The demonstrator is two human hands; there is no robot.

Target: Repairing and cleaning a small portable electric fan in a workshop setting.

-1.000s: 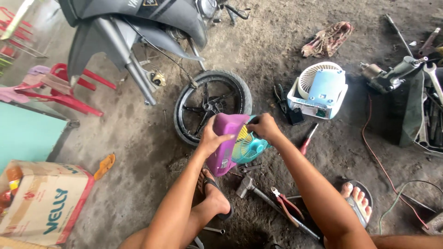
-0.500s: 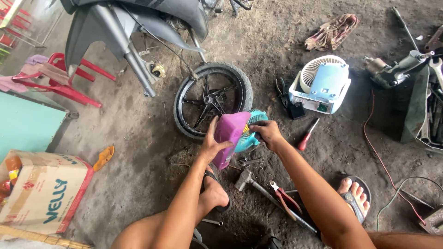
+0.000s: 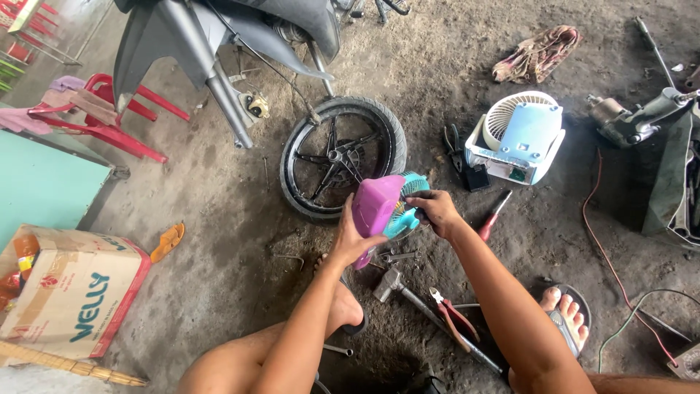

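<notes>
Head view: dusty dirt floor (image 3: 219, 219), scattered tools.

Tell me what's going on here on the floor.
A person squats on a dirt floor, holding a small purple and teal fan in both hands: the left hand grips its purple body, the right hand is at the teal grille. A motorcycle wheel, a hammer, pliers and a white and blue fan lie around.

Bare arms & legs, no sleeves; dark sandal (image 3: 565, 325) on foot.
</notes>
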